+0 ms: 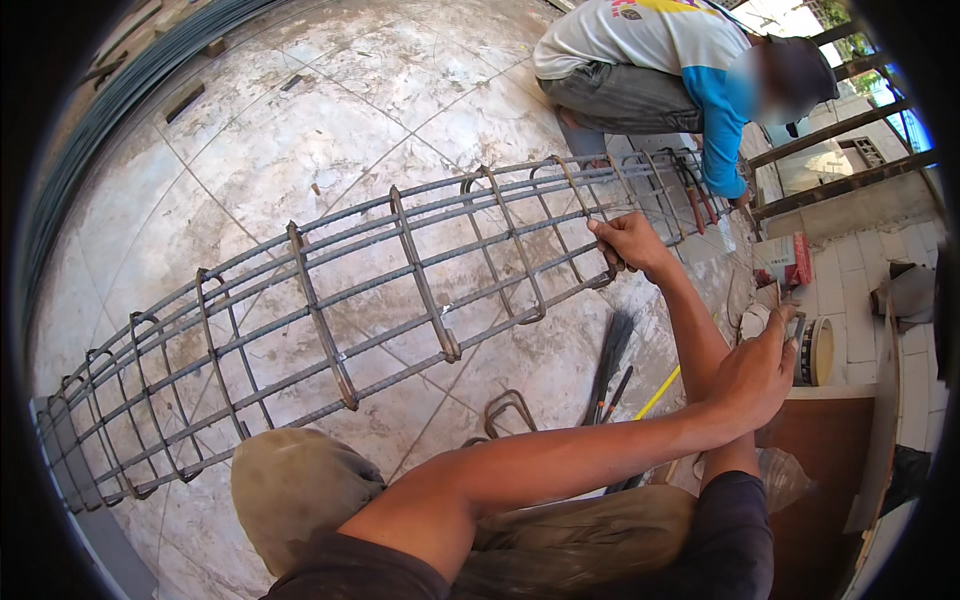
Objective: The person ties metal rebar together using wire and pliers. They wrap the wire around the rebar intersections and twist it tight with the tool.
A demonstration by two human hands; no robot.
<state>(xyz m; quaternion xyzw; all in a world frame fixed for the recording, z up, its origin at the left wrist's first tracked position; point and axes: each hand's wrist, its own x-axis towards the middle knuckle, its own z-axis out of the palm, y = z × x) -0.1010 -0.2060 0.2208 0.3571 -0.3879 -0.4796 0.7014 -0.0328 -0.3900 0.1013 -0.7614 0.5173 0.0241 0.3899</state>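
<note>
A long rebar cage with square steel stirrups lies across the floor in front of me. My right hand is closed around a stirrup on the cage's near side, thumb at a crossing with a long bar. Crossing over my right forearm, my left arm ends in my left hand, raised at the right with fingers partly bent; whether it holds anything is unclear. A bundle of thin black tie wire lies below the cage, beside an orange-and-black handle. Loose bent stirrups rest near my knee.
A co-worker crouches over the cage's far end, near red-handled pliers. Long steel bars lie at the upper left. A yellow strip, a bucket and a brown board are at the right.
</note>
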